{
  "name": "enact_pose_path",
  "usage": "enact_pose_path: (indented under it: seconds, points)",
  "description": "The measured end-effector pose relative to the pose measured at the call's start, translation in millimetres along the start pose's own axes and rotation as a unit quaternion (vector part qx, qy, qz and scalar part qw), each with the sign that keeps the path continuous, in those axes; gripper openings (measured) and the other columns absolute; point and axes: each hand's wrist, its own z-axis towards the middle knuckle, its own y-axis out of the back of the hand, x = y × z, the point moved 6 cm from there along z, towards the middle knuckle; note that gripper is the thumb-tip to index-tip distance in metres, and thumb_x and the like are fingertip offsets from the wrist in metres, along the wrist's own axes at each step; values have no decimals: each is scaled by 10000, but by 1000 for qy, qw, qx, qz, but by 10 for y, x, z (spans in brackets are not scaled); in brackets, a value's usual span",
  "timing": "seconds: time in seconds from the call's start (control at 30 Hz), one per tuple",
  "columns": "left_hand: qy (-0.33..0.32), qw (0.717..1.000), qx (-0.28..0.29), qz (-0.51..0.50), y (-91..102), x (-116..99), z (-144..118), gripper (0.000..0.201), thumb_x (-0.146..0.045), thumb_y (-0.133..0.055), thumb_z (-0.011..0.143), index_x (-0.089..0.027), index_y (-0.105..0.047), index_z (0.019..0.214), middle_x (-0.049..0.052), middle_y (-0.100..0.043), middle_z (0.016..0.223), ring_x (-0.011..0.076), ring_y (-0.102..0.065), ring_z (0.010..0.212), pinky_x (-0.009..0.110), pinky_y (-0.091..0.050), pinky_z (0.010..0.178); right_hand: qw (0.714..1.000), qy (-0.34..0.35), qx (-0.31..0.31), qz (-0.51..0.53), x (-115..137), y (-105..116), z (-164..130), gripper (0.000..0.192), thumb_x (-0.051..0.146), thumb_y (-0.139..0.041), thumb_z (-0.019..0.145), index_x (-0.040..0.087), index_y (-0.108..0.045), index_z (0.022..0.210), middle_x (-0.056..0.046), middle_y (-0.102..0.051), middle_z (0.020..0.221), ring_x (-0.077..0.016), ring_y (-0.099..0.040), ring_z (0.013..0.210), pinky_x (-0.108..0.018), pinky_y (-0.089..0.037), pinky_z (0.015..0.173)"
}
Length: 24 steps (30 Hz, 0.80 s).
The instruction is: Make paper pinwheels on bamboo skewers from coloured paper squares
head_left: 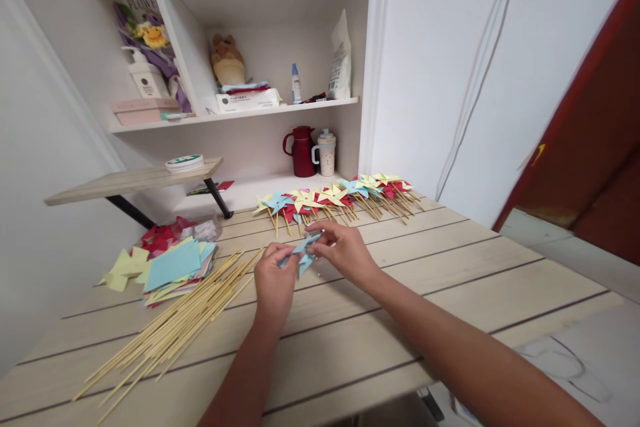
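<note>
A light blue paper pinwheel (304, 255), its blades partly folded, is held up above the table between both hands. My left hand (275, 280) pinches its left side, the fingers closed on the paper. On the other side my right hand (343, 248) grips the upper right part between thumb and fingers. Some of the pinwheel is covered by my fingers. Left of my left hand lies a loose bundle of thin wooden sticks (185, 320). Beyond my hands, several finished pinwheels on sticks (306, 200) lie in yellow, blue and red, with another group (375, 190) to their right.
A stack of coloured paper squares (175, 263) lies at the left, beside yellow cut paper (123, 268) and red pieces (163, 232). A small raised stand (135, 177) is behind them. A red jug (303, 152) and a cup (327, 153) stand under the shelf (240, 117).
</note>
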Motion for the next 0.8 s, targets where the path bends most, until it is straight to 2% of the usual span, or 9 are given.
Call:
enact_pose_path:
  seconds: [0.1, 0.17, 0.3, 0.43, 0.57, 0.8]
  points:
    - [-29, 999, 4, 42, 1, -9, -2, 137, -186, -617, 759, -209, -752, 748, 6, -639, 758, 173, -608, 743, 297, -448, 705, 1000, 1, 10, -9, 5, -20, -5, 378, 127, -705, 713, 262, -712, 1066, 57, -672, 625, -129, -623, 597, -249, -474, 649]
    - [-74, 993, -2, 92, 8, -54, -18, 145, -171, -613, 775, -218, -750, 758, 8, -651, 772, 186, -612, 778, 335, -433, 773, 1000, 0, 12, -28, 9, -27, -9, 364, 95, -676, 716, 260, -725, 1037, 54, -678, 622, -129, -624, 604, -251, -465, 659]
    - [-191, 961, -20, 199, 6, -194, -90, 176, -132, -601, 817, -233, -741, 784, 2, -676, 800, 187, -617, 803, 408, -362, 893, 999, 7, 4, -51, 36, -24, -20, 208, 106, -699, 695, 229, -747, 856, 31, -694, 640, -138, -617, 601, -248, -446, 623]
    - [-275, 927, -39, 253, -5, -294, -151, 205, -84, -581, 838, -229, -721, 803, -3, -675, 793, 172, -626, 782, 411, -347, 905, 998, 25, -2, -58, 87, -16, -38, 116, 121, -725, 688, 213, -730, 758, 21, -702, 651, -141, -622, 602, -232, -428, 589]
    - [-321, 900, -62, 287, -2, -382, -194, 189, -90, -563, 864, -218, -691, 810, -1, -674, 785, 171, -628, 763, 421, -351, 920, 994, 69, -11, -81, 163, -14, -69, 98, 117, -695, 718, 210, -715, 742, 17, -707, 661, -144, -623, 606, -235, -431, 599]
    - [-369, 863, -89, 335, -15, -510, -296, 167, -89, -536, 898, -194, -659, 854, 13, -692, 815, 161, -634, 771, 427, -348, 942, 976, 140, -58, -153, 251, -19, -157, 228, 30, -570, 721, 207, -708, 763, -11, -737, 735, -191, -643, 694, -279, -456, 659]
